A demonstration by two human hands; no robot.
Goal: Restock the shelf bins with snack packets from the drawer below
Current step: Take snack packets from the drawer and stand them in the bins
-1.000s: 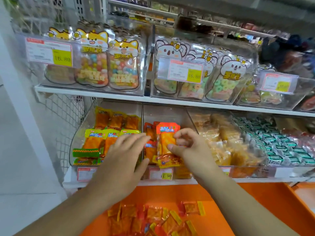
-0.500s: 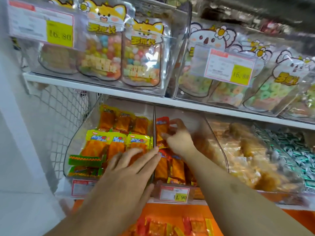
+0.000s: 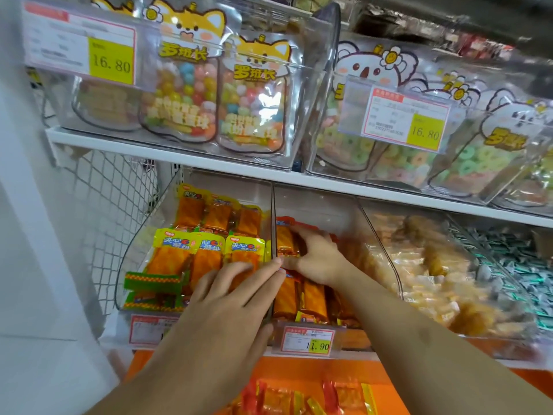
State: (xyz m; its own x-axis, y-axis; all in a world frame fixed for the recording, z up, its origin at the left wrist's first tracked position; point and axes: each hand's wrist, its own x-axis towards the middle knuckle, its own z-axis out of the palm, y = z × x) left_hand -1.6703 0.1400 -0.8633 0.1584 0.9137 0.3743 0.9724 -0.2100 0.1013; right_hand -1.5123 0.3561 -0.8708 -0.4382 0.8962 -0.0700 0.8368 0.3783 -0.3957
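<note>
My right hand (image 3: 318,256) reaches deep into the middle clear bin (image 3: 317,205) on the lower shelf. Its fingers and thumb curl round an orange snack packet with a red top (image 3: 285,239) near the bin's back left. More of these packets (image 3: 312,299) stand in rows in front of it. My left hand (image 3: 227,298) lies with straight fingers over the front of the left bin (image 3: 143,235), its fingertips touching the divider between the two bins. That bin holds yellow-topped packets (image 3: 209,244). Below, the orange drawer (image 3: 299,368) shows loose packets (image 3: 332,395).
Price tags (image 3: 311,341) hang on the bin fronts. To the right are bins of pale yellow snacks (image 3: 425,283) and green-silver sweets (image 3: 517,265). The upper shelf (image 3: 167,151) carries clear bins of candy pouches (image 3: 185,85). Wire mesh (image 3: 110,199) and a white post stand at the left.
My right hand has carried the red-topped packet from the bin's front to its back. The view has moved closer and upward. My left hand has stayed at the bin fronts.
</note>
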